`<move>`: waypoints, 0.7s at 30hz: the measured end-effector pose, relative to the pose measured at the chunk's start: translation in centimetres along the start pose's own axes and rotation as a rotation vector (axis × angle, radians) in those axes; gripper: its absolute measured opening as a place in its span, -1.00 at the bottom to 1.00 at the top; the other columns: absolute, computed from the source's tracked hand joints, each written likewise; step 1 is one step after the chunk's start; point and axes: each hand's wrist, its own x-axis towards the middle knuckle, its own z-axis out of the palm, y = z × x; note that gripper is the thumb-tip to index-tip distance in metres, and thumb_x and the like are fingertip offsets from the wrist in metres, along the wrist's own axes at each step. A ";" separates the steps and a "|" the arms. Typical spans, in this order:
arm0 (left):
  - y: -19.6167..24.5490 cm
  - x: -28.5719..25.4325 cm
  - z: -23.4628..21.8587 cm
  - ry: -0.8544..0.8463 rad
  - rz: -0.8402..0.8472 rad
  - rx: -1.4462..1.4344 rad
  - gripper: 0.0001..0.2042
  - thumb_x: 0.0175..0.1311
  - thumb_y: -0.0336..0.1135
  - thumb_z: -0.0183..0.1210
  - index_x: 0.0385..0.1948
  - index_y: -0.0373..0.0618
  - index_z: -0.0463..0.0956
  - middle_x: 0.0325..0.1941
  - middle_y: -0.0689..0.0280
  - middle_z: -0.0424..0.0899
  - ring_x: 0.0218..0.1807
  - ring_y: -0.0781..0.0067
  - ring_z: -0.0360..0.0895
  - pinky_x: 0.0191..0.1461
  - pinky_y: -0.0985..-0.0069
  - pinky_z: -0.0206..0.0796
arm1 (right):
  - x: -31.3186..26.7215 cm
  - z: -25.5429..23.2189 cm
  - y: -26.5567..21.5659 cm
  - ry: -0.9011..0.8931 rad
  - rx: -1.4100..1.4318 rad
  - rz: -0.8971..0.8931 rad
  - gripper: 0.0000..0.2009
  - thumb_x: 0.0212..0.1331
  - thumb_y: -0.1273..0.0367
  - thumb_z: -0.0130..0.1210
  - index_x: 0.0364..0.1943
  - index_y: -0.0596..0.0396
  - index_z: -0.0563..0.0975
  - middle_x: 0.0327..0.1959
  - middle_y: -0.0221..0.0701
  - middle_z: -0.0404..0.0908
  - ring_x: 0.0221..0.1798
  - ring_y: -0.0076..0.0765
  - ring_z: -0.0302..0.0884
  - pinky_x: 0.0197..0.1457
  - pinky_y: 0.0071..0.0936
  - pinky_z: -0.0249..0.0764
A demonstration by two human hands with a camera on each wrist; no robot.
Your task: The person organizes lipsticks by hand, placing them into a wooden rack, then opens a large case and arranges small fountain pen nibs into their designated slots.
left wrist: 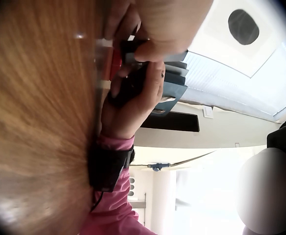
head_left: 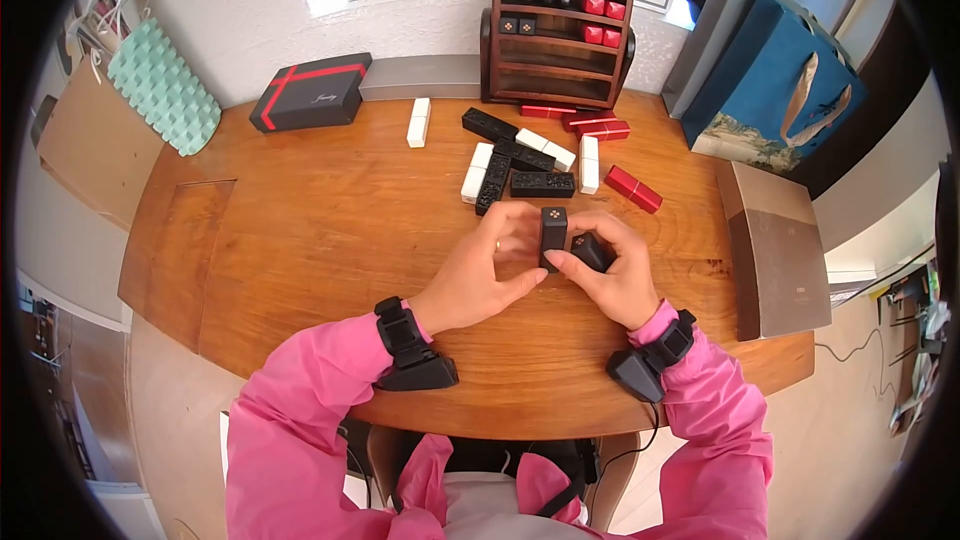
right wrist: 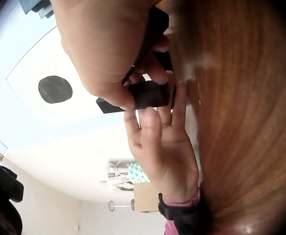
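A black square lipstick tube (head_left: 553, 230) with a small emblem on its end stands upright between both hands over the table. My right hand (head_left: 622, 275) pinches it with thumb and fingers, and keeps a second black tube (head_left: 590, 252) tucked in the palm. From the other side, my left hand (head_left: 470, 275) holds the upright tube between its thumb and fingers. In the right wrist view the dark tube (right wrist: 150, 94) shows between the right thumb and the left thumb. Beyond the hands lie embossed black tubes (head_left: 543, 185), white tubes (head_left: 589, 165) and red tubes (head_left: 634, 189).
A wooden tiered rack (head_left: 556, 88) at the back holds black and red pieces on its upper shelves. Left of it lies a black box with red ribbon (head_left: 315, 90). A blue gift bag (head_left: 770, 80) and a brown box (head_left: 775, 250) stand right; a mint holder (head_left: 165, 85) stands left.
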 end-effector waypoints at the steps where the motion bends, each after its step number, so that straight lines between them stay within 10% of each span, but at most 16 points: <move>1: 0.3 0.0 -0.1 0.018 0.042 0.051 -0.52 0.31 -0.53 0.28 0.22 -0.19 0.30 0.07 0.21 0.53 0.17 0.38 0.55 0.17 0.40 0.50 | -0.1 0.0 -0.1 0.000 0.026 0.125 -0.68 0.07 0.46 0.42 -0.07 0.14 0.61 -0.24 -0.35 0.70 -0.24 -0.33 0.66 -0.12 -0.47 0.54; 8: 0.1 0.2 -1.0 0.060 0.092 0.240 -0.64 0.35 -0.38 0.30 0.14 -0.21 0.47 0.07 0.24 0.55 0.08 0.48 0.55 0.13 0.48 0.45 | 0.0 0.2 -0.2 -0.092 -0.116 -0.033 -0.66 0.06 0.39 0.45 -0.08 0.14 0.60 -0.27 -0.32 0.73 -0.30 -0.39 0.68 -0.18 -0.45 0.56; 15: 0.1 0.1 -0.6 0.194 0.122 0.251 -0.74 0.42 -0.37 0.24 0.04 -0.25 0.49 -0.05 0.30 0.62 -0.03 0.50 0.59 0.09 0.52 0.45 | 0.2 0.1 -1.2 -0.101 -0.066 0.214 -0.67 -0.01 0.35 0.51 -0.20 0.16 0.64 -0.32 -0.29 0.73 -0.33 -0.43 0.67 -0.20 -0.48 0.56; 21: 0.9 1.6 -4.1 0.515 0.228 -0.101 -0.82 0.51 -0.32 0.09 -0.03 -0.21 0.42 -0.08 0.25 0.61 -0.04 0.52 0.54 0.14 0.50 0.38 | -0.3 0.1 -0.1 -0.074 -0.057 0.147 -0.69 0.01 0.37 0.49 -0.19 0.16 0.64 -0.36 -0.36 0.69 -0.33 -0.52 0.61 -0.20 -0.52 0.54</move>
